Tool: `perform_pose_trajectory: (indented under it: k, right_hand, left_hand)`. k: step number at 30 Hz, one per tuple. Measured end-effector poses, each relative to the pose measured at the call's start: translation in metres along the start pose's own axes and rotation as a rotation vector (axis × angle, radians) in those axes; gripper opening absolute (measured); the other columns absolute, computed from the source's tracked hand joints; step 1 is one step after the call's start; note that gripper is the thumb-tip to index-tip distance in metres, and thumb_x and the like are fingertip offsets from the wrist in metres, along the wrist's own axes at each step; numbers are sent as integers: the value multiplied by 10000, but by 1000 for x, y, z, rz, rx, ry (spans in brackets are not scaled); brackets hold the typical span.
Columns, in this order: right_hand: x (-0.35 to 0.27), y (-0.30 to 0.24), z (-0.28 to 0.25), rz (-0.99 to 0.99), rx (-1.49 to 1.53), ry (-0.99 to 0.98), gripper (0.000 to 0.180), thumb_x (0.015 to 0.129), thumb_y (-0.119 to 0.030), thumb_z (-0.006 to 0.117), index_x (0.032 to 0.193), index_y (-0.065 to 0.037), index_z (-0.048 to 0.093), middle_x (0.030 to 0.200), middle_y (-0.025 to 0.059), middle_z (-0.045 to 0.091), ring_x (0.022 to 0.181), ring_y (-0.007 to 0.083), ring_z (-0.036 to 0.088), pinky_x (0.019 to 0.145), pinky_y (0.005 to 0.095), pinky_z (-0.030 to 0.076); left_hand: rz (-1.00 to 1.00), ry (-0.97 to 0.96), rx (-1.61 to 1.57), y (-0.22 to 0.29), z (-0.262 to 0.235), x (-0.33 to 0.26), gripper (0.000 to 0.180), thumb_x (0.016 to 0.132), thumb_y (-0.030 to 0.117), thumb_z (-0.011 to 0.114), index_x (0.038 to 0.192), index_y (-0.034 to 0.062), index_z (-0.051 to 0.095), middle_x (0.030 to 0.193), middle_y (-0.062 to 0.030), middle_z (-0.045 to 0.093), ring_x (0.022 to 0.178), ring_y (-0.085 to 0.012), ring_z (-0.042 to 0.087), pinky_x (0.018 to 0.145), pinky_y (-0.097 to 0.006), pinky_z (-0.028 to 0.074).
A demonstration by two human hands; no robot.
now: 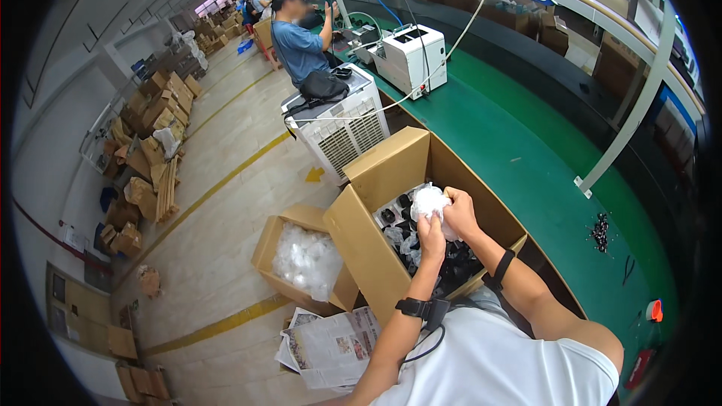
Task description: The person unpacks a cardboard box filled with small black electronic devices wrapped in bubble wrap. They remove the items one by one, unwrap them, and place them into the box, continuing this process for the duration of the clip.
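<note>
Both my hands are closed on a white bundle in thin plastic [429, 201], held over a large open cardboard carton [362, 244]. My left hand [431, 236] grips its near side with the fingers pinched. On its right side, my right hand [459, 214] has its fingers curled round the plastic. What is inside the bundle cannot be made out. Below, in the carton, lie several black parts [453, 265] mixed with clear plastic bags.
A smaller carton [263, 244] of crumpled clear plastic bags stands left, with newspapers [342, 349] nearer me. A white air cooler [342, 124] stands beyond. On the green bench [519, 165] at right are a white machine [412, 59], small dark parts [600, 233] and pliers [627, 271]. Another person [301, 45] works farther off.
</note>
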State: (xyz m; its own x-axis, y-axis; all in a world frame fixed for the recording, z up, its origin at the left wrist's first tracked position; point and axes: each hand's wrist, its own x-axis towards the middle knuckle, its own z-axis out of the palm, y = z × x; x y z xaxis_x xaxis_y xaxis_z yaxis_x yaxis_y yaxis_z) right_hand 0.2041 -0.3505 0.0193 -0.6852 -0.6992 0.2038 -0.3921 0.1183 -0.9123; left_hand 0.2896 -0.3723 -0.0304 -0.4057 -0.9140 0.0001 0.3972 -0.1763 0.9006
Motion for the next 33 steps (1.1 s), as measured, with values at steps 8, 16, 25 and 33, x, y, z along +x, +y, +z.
perform_pose_trajectory:
  k: [8, 16, 25, 33]
  right_hand:
    - [-14, -2, -18, -419, -43, -426, 248, 624, -125, 669, 758, 0, 502, 727, 145, 516, 665, 293, 537, 632, 368, 452]
    - [-22, 21, -17, -461, -342, -466, 234, 625, -109, 680, 788, -29, 531, 757, 156, 536, 752, 357, 579, 657, 436, 467]
    - [-8, 54, 2, 137, 299, 12, 210, 606, 39, 551, 564, -91, 392, 528, 18, 441, 485, 120, 419, 448, 305, 312]
    - [-24, 45, -11, 438, 458, -339, 142, 725, -10, 616, 720, -107, 511, 646, -23, 522, 548, 80, 455, 505, 244, 372]
  left_hand:
    - [81, 243, 574, -26, -34, 39, 147, 758, 14, 553, 841, -77, 634, 764, -184, 661, 681, -255, 635, 684, -410, 501]
    - [-357, 264, -46, -38, -24, 25, 205, 807, 2, 468, 969, 12, 592, 894, -77, 621, 757, -186, 622, 641, -349, 512]
    - [-265, -206, -416, -25, -11, 6, 409, 843, 34, 486, 1251, 68, 479, 1051, -27, 564, 960, -126, 537, 821, -261, 436]
    - [268, 47, 711, -47, -27, 5, 403, 829, 19, 473, 1231, -10, 484, 1067, -320, 596, 979, -483, 580, 826, -508, 485]
